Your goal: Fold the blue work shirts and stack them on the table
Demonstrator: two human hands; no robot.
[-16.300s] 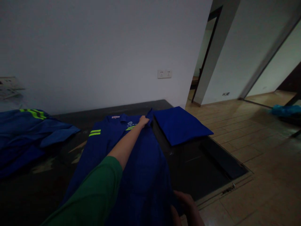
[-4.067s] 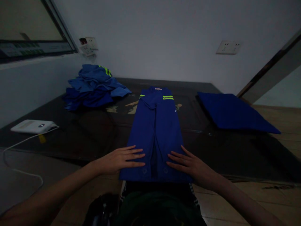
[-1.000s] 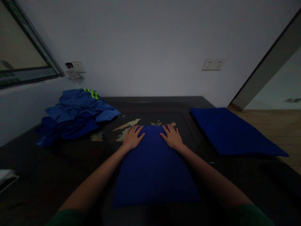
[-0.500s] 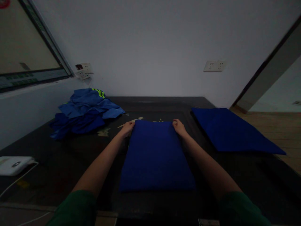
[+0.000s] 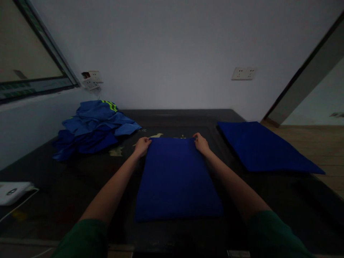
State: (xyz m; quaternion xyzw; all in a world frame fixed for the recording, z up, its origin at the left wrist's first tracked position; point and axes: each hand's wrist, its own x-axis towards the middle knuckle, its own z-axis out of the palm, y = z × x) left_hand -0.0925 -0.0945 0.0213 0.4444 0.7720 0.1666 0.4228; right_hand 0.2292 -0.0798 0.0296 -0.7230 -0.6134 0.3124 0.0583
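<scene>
A flat, folded dark blue cloth (image 5: 177,179) lies on the dark table in front of me, with its long sides running away from me. My left hand (image 5: 142,146) is closed on its far left corner, thumb and fingertips pinched at the edge. At the far right corner, my right hand (image 5: 201,143) grips the edge with bent fingers; part of the fingertips is hidden. Whether the cloth is a garment cannot be made out, as its surface is plain and smooth.
Crumpled blue clothes (image 5: 94,125) with yellow-green stripes are heaped at the back left. Another flat blue cloth (image 5: 263,147) lies right, one corner near the table's edge. A white device (image 5: 13,191) with a cable sits left. The wall (image 5: 166,57) stands behind the dark table (image 5: 182,236).
Both hands have shifted slightly at the far corners, and the right index finger is now more raised. The cloth stays nearly in place. The view has turned slightly.
</scene>
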